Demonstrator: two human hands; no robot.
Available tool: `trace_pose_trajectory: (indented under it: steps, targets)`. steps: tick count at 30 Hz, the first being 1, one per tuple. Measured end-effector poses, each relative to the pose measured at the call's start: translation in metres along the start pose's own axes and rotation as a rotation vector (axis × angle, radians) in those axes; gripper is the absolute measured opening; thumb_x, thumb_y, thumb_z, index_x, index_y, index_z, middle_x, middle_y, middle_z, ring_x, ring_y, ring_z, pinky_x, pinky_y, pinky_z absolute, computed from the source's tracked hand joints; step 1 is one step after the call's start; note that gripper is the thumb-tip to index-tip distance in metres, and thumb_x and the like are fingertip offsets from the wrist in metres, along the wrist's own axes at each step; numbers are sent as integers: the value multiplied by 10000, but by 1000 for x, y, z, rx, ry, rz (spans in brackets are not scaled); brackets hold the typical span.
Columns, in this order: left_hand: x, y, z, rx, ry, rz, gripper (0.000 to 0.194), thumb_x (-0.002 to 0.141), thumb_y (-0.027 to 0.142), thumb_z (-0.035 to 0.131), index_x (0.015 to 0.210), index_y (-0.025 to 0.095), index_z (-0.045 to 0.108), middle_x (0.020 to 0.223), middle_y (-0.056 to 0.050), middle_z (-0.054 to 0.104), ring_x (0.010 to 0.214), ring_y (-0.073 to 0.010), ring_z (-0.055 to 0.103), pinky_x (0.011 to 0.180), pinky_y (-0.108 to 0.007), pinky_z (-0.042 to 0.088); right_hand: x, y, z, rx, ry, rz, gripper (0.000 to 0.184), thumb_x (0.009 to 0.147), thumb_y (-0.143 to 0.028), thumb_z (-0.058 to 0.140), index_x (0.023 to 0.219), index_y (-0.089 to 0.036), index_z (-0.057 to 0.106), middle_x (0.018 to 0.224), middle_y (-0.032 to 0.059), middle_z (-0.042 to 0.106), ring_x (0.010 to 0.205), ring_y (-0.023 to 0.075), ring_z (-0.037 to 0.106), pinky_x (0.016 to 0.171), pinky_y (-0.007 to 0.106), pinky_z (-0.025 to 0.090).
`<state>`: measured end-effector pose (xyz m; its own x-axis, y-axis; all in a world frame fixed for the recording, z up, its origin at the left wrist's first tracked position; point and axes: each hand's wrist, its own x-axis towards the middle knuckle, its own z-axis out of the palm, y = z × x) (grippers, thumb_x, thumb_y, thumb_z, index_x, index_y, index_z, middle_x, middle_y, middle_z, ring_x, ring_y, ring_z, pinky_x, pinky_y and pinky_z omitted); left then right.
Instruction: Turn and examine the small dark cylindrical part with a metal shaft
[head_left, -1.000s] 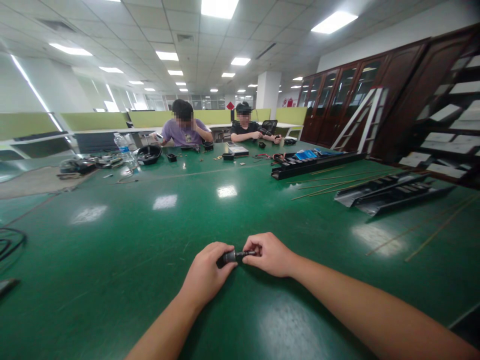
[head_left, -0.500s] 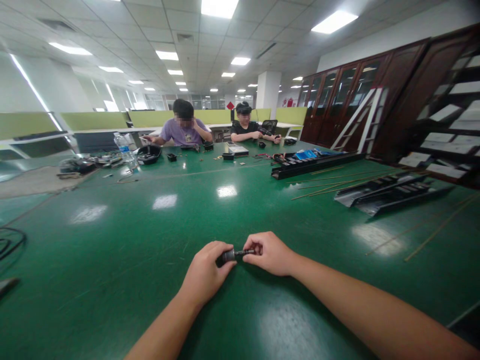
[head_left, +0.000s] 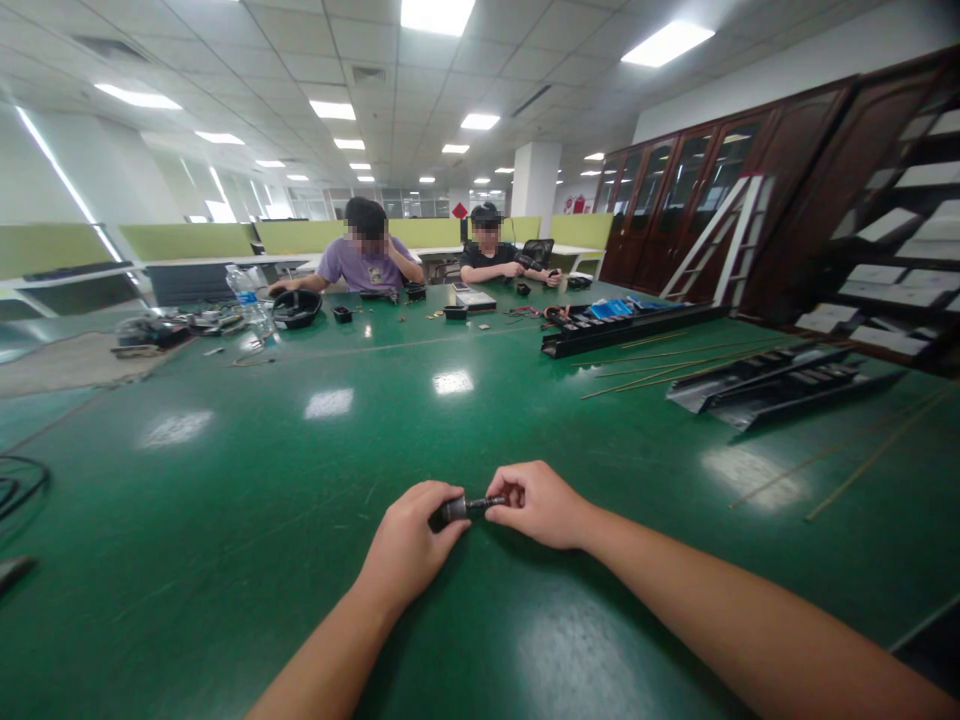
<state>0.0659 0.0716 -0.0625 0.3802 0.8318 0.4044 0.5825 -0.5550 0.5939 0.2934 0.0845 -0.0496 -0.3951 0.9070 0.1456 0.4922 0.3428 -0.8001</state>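
Just above the green table (head_left: 247,480), my left hand (head_left: 412,530) grips a short dark cylinder (head_left: 454,510) between thumb and fingers. A thin dark rod (head_left: 478,505) sticks out of the cylinder's right end, lying about level. The thumb and fingertips of my right hand (head_left: 541,507) pinch the rod's far end, which they partly hide. What exactly the cylinder and rod are is too small to make out.
Black metal channels (head_left: 787,390) and thin brass-coloured rods (head_left: 652,380) lie at the right. Farther back are another long channel (head_left: 630,325), a black bowl (head_left: 298,308) and a water bottle (head_left: 244,290). Two people sit across the table. A cable (head_left: 22,480) lies at the left edge.
Both my hands keep their grip, with hardly any shift. Across the table, the person in purple has lowered the hand that was raised with a pale object.
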Motion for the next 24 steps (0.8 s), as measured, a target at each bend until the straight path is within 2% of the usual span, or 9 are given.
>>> trace_pose_trajectory:
  steps: [19, 22, 24]
  targets:
    - [1, -4, -3, 73, 0, -63, 312, 808, 186, 722, 1100, 267, 649, 1081, 1, 683, 1025, -173, 630, 952, -306, 492, 0, 4, 0, -6, 37, -3, 109, 752, -240, 712, 801, -145, 687, 618, -15, 609, 550, 114, 542, 518, 212, 390]
    - [2, -11, -12, 129, -9, -99, 289, 810, 250, 715, 1092, 284, 661, 1086, 0, 676, 1027, -184, 629, 962, -315, 487, 0, 6, 0, -10, 46, 11, 123, 753, -254, 713, 804, -144, 687, 624, -11, 616, 553, 116, 549, 520, 214, 397]
    - [1, -22, -25, 184, 5, -150, 267, 809, 339, 707, 1068, 281, 679, 1071, -18, 670, 1006, -213, 633, 957, -351, 489, 0, 6, 0, -8, 44, 9, 135, 751, -267, 720, 798, -144, 687, 627, -8, 622, 558, 118, 557, 524, 214, 406]
